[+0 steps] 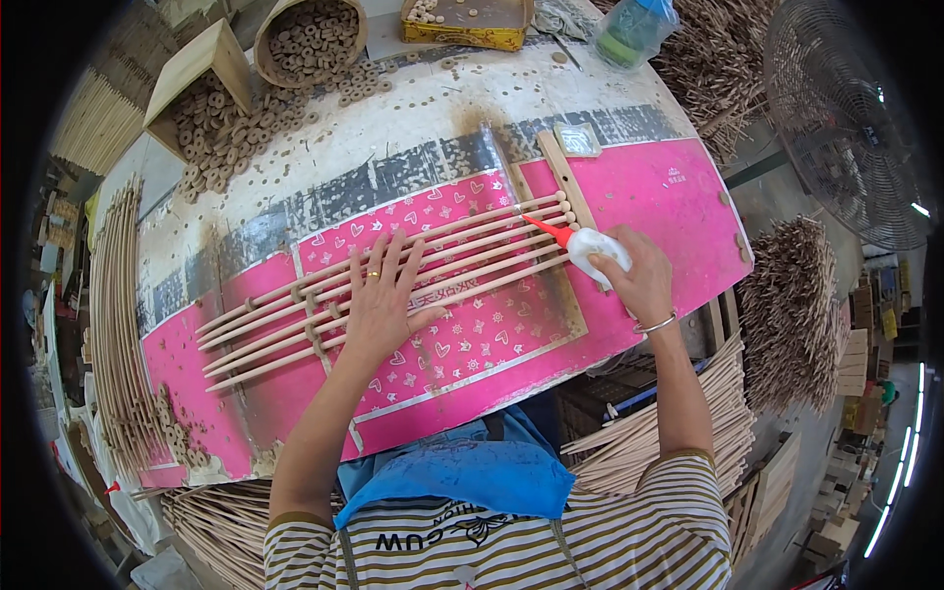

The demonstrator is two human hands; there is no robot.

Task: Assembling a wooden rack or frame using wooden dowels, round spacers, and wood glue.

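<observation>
Nearest me, my left hand (379,300) lies flat with fingers spread, pressing down on a row of wooden dowels (393,270) that run side by side across the pink tabletop (649,197). That grip pinches nothing; it only pins the rods in place. To the right, my right hand (639,275) is wrapped tight around a white glue bottle (595,246), its red nozzle (546,229) touching the right ends of the dowels. Just beyond those ends a drilled wooden strip (565,182) lies crosswise, not yet joined to them. I judge the gluing is in its early part: the dowels are lined up and the ends are getting glue, but the strip is not yet fitted, and I cannot tell how many ends are already coated. Farther off, wooden rings (231,133) are heaped at the far left, with a yellow tray (462,34) and a basket (310,39) of more pieces at the far edge.
</observation>
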